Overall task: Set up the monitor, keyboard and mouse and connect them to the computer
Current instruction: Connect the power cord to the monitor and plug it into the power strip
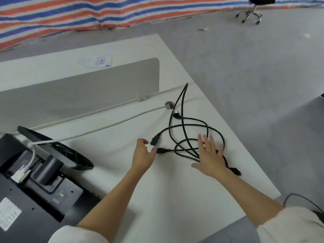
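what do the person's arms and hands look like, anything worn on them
Both hands are bare: the left hand and the right hand show no gloves, and no rings or watch are visible. The forearms are uncovered too. Loose cream or off-white sleeves sit pushed up near the elbows, plain fabric with no visible pattern or markings.

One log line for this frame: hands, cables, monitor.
left hand: open, at plug | right hand: flat on black cables | monitor: face down
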`<state>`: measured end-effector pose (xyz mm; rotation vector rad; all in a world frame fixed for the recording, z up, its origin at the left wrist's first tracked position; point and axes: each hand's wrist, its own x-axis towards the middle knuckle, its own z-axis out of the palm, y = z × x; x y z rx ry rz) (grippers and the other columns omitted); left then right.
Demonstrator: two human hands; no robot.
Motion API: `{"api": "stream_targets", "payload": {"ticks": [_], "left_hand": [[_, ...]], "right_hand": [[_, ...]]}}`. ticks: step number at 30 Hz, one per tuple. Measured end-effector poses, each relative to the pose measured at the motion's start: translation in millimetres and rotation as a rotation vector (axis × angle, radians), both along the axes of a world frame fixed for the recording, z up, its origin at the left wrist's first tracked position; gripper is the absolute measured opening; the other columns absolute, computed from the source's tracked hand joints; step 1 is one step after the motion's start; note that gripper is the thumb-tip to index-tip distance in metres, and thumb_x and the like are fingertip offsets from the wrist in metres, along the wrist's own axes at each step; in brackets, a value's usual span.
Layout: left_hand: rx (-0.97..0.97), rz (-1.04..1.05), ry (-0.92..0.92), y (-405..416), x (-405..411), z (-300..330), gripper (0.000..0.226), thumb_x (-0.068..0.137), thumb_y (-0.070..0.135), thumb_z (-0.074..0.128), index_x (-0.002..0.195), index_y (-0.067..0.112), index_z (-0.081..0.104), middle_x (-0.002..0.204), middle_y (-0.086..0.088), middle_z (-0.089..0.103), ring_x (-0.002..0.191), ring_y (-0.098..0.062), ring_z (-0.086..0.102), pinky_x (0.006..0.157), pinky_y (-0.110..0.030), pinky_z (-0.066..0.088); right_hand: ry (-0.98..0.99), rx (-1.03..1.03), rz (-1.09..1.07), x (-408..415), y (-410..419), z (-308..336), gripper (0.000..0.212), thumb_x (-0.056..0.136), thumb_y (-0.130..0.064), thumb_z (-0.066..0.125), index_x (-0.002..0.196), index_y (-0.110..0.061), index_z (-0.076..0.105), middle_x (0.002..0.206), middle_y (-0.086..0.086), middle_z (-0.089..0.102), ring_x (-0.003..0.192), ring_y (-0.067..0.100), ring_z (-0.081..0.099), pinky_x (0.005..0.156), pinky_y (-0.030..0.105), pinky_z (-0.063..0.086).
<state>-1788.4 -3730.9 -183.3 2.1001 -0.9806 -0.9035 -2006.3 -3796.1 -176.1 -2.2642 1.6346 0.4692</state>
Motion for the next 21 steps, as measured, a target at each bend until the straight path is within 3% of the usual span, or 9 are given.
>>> {"api": "stream_targets", "payload": {"ticks": [2, 4, 6, 8, 10, 12, 14, 18, 21], "left_hand": [[-0.052, 0.112, 0.037, -10, -2, 1, 0.054, 0.087, 0.027, 0.064, 0.129, 0.009, 0.033, 0.123, -0.002, 0.043, 0.106, -0.018, 0.048, 0.083, -0.029, 0.041], [-0.086, 0.151, 0.064, -25, 0, -1, 0.072, 0.085, 0.028, 0.067, 0.141, 0.012, 0.025, 0.141, -0.006, 0.034, 0.123, -0.022, 0.042, 0.093, -0.028, 0.038], [-0.01, 0.053, 0.054, -43, 3, -9, 0.078, 0.087, 0.034, 0.063, 0.148, 0.015, 0.018, 0.149, -0.01, 0.027, 0.135, -0.027, 0.032, 0.106, -0.034, 0.031], [0.15, -0.113, -0.054, -60, 4, -22, 0.067, 0.093, 0.039, 0.052, 0.148, 0.014, 0.022, 0.149, -0.013, 0.03, 0.135, -0.032, 0.03, 0.109, -0.038, 0.028], [0.251, -0.223, -0.183, -71, 1, -32, 0.052, 0.097, 0.037, 0.044, 0.14, 0.01, 0.036, 0.139, -0.016, 0.04, 0.128, -0.033, 0.035, 0.103, -0.037, 0.033], [0.294, -0.243, -0.271, -76, -5, -40, 0.041, 0.096, 0.032, 0.045, 0.132, 0.01, 0.043, 0.129, -0.014, 0.045, 0.121, -0.031, 0.037, 0.094, -0.037, 0.038], [0.299, -0.224, -0.287, -79, -8, -45, 0.038, 0.095, 0.027, 0.047, 0.129, 0.011, 0.044, 0.126, -0.012, 0.045, 0.118, -0.029, 0.04, 0.089, -0.038, 0.042], [0.198, -0.102, -0.125, -80, -2, -33, 0.031, 0.093, 0.024, 0.051, 0.116, 0.004, 0.055, 0.116, -0.014, 0.053, 0.093, -0.025, 0.055, 0.075, -0.031, 0.045], [0.025, -0.033, -0.099, -69, 14, -4, 0.023, 0.091, 0.021, 0.053, 0.105, 0.005, 0.062, 0.092, -0.006, 0.061, 0.076, -0.019, 0.053, 0.065, -0.026, 0.041]], "right_hand": [[-0.139, -0.062, 0.109, 11, 7, 8, 0.095, 0.091, -0.051, 0.048, 0.146, -0.019, -0.023, 0.156, 0.002, -0.022, 0.142, 0.022, -0.025, 0.112, 0.051, -0.014], [-0.242, -0.165, 0.17, 21, 10, 8, 0.078, 0.096, -0.042, 0.041, 0.149, -0.02, -0.012, 0.158, -0.001, -0.013, 0.143, 0.018, -0.021, 0.113, 0.043, -0.016], [-0.331, -0.192, 0.169, 27, 11, 6, 0.062, 0.099, -0.031, 0.037, 0.151, -0.02, 0.004, 0.158, -0.001, -0.001, 0.145, 0.016, -0.012, 0.113, 0.036, -0.015], [-0.412, -0.185, 0.154, 29, 11, -4, 0.053, 0.1, -0.023, 0.035, 0.149, -0.018, 0.017, 0.157, 0.002, 0.013, 0.146, 0.017, 0.002, 0.114, 0.031, -0.009], [-0.526, -0.102, 0.047, 28, 14, -8, 0.045, 0.1, -0.017, 0.035, 0.144, -0.016, 0.029, 0.146, 0.004, 0.038, 0.136, 0.02, 0.033, 0.114, 0.03, 0.02], [-0.567, -0.02, -0.096, 25, 15, -8, 0.034, 0.099, -0.013, 0.032, 0.133, -0.016, 0.037, 0.112, 0.003, 0.06, 0.099, 0.022, 0.058, 0.087, 0.036, 0.047], [-0.558, -0.011, -0.132, 22, 14, -8, 0.026, 0.099, -0.016, 0.033, 0.124, -0.017, 0.038, 0.101, 0.0, 0.062, 0.087, 0.02, 0.06, 0.076, 0.036, 0.05], [-0.574, -0.074, -0.109, 23, 7, -11, 0.037, 0.098, -0.024, 0.042, 0.134, -0.016, 0.037, 0.117, 0.001, 0.059, 0.104, 0.018, 0.057, 0.085, 0.028, 0.045], [-0.508, -0.229, -0.167, 34, -2, -4, 0.044, 0.098, -0.017, 0.041, 0.14, -0.008, 0.033, 0.131, 0.008, 0.05, 0.118, 0.022, 0.049, 0.095, 0.03, 0.041]]}}
